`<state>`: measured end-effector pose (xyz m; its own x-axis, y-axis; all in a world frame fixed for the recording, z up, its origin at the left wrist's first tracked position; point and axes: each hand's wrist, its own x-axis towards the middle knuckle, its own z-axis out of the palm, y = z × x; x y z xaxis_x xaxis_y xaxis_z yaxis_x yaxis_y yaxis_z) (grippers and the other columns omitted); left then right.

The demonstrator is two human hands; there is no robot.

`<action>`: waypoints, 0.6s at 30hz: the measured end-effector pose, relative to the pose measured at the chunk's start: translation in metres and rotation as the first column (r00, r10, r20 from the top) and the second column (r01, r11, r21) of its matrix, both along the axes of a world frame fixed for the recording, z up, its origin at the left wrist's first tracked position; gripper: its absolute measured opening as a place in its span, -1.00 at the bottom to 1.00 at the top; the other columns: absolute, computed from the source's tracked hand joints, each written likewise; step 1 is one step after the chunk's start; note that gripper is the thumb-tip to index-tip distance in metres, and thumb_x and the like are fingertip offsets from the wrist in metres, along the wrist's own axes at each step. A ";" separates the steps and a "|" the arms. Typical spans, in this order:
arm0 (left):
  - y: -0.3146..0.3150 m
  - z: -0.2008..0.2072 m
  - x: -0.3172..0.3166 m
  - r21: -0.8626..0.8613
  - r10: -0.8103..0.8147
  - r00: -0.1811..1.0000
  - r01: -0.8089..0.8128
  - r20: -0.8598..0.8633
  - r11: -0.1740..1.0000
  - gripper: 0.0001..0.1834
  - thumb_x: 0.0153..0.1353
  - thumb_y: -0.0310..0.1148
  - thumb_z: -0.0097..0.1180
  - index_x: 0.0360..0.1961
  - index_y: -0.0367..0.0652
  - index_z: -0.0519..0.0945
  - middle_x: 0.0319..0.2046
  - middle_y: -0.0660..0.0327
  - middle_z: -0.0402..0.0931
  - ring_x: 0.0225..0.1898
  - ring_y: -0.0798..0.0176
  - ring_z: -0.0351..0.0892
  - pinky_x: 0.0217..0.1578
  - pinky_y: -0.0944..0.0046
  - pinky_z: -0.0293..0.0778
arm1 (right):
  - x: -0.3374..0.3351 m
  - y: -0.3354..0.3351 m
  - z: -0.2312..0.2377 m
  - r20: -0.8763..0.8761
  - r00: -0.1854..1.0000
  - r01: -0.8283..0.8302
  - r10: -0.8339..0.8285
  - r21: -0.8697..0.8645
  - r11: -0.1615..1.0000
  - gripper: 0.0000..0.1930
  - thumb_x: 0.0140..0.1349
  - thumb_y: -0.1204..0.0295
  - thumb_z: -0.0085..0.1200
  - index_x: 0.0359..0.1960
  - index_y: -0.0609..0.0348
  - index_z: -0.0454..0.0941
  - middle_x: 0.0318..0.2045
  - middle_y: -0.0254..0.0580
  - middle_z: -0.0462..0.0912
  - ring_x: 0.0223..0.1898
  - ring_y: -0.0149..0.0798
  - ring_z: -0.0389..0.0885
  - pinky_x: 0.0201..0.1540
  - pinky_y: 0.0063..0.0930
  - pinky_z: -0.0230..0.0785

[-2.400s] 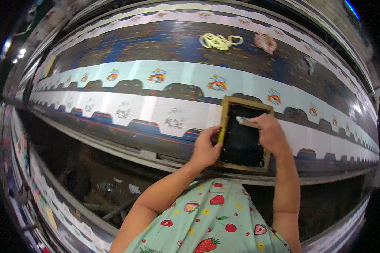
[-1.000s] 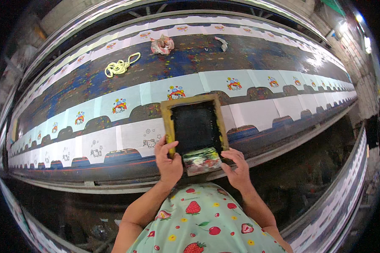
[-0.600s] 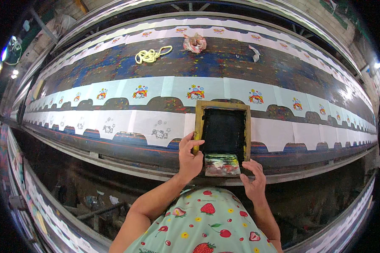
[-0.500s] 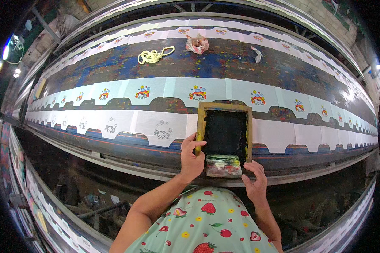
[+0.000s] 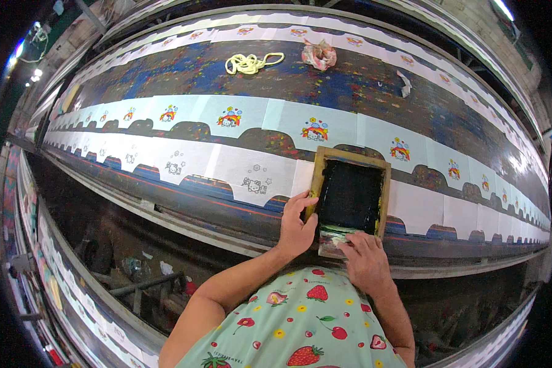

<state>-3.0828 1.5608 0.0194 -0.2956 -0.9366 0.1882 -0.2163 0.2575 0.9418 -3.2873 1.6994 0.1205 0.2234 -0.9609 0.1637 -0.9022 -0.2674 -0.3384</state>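
Plainly, the left hand (image 5: 299, 226) grips a frame (image 5: 352, 156), the right hand (image 5: 369, 262) a squeegee (image 5: 330, 243) (the apron (image 5: 297, 322) bears lettering (image 5: 242, 361)).

You are in a screen-printing workshop: a long, paint-spattered desk (image 5: 147, 76) spans the frame, rows of cut panels (image 5: 193, 109) with repeated prints line it, and a wood-framed printing screen (image 5: 351, 193) sits right of centre.
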 end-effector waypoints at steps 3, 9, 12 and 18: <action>-0.011 0.007 0.004 0.013 -0.027 1.000 0.027 -0.003 1.000 -0.44 0.26 -0.67 0.34 0.30 -0.16 0.67 0.35 -0.15 0.58 0.39 -0.21 0.59 0.40 -0.05 0.50 | -0.005 -0.017 0.013 0.072 0.997 -0.015 0.010 0.072 0.997 -0.52 0.13 0.61 0.34 0.15 0.18 0.74 0.09 -0.01 0.74 0.19 0.17 0.71 0.29 0.12 0.57; -0.028 0.026 0.006 0.213 -0.064 0.994 0.043 0.093 0.976 -0.29 0.23 -0.67 0.39 0.44 -0.15 0.57 0.21 -0.08 0.60 0.18 -0.08 0.71 0.23 0.02 0.64 | -0.057 -0.077 0.039 0.113 0.992 -0.086 0.055 0.293 0.952 -0.53 0.14 0.71 0.21 0.12 0.22 0.76 0.04 0.08 0.80 0.14 0.22 0.76 0.32 0.07 0.58; -0.034 0.028 0.004 0.246 -0.075 0.991 0.046 0.112 0.968 -0.22 0.22 -0.68 0.40 0.50 -0.14 0.52 0.23 -0.09 0.59 0.16 -0.08 0.71 0.24 0.02 0.65 | -0.073 -0.119 0.030 0.127 0.992 -0.030 0.000 0.228 0.973 -0.54 0.18 0.74 0.20 0.13 0.20 0.77 0.06 0.09 0.78 0.19 0.23 0.72 0.33 0.07 0.56; -0.036 0.031 0.005 0.294 -0.101 0.992 0.073 0.081 0.953 -0.14 0.19 -0.71 0.42 0.54 -0.13 0.49 0.25 -0.10 0.57 0.17 -0.10 0.71 0.23 0.04 0.67 | -0.094 -0.174 0.015 0.148 0.979 0.112 -0.137 0.165 0.980 -0.52 0.22 0.72 0.15 0.18 0.13 0.75 0.04 0.08 0.75 0.18 0.24 0.69 0.32 0.11 0.53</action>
